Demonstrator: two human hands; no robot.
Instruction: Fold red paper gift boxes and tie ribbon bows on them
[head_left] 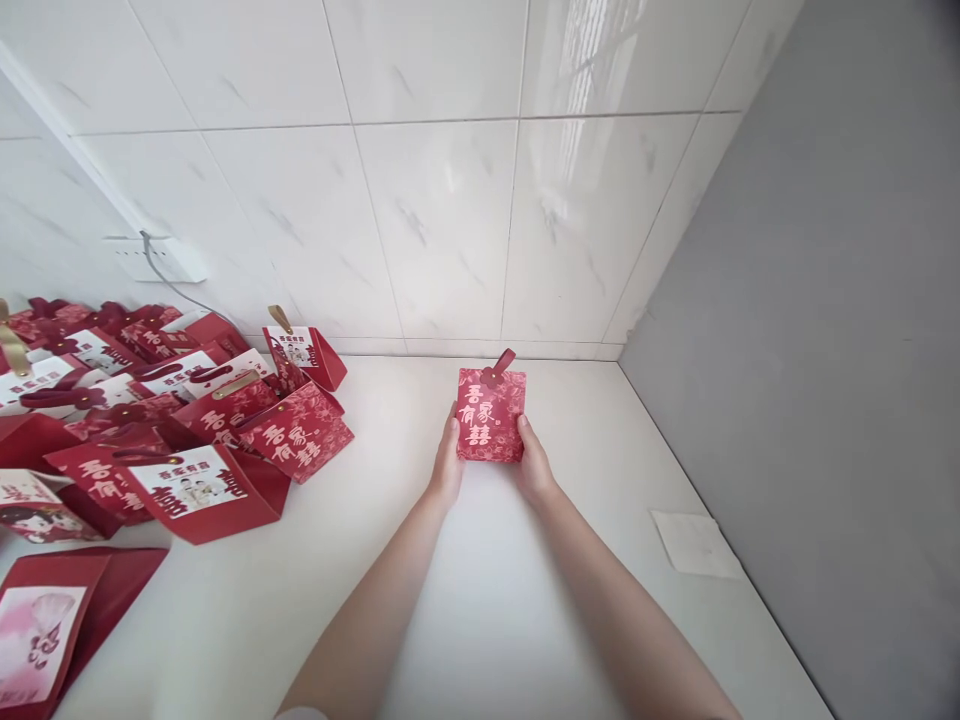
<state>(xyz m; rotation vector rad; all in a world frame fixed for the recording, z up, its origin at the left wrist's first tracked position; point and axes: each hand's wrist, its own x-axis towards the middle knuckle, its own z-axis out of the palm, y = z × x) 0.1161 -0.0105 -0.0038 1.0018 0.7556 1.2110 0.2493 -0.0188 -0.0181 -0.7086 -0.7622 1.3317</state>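
A small red gift box (491, 414) with white characters and a dark red ribbon handle stands on the white tabletop (480, 600) near the back wall. My left hand (448, 463) presses against its left side. My right hand (534, 463) presses against its right side. Both hands grip the box between them, fingers curled along its edges.
A heap of several red gift bags and boxes (150, 420) covers the left of the table. A white paper square (696, 543) lies at the right by the grey wall (825, 350). A wall socket with a cable (161, 258) sits on the tiled wall.
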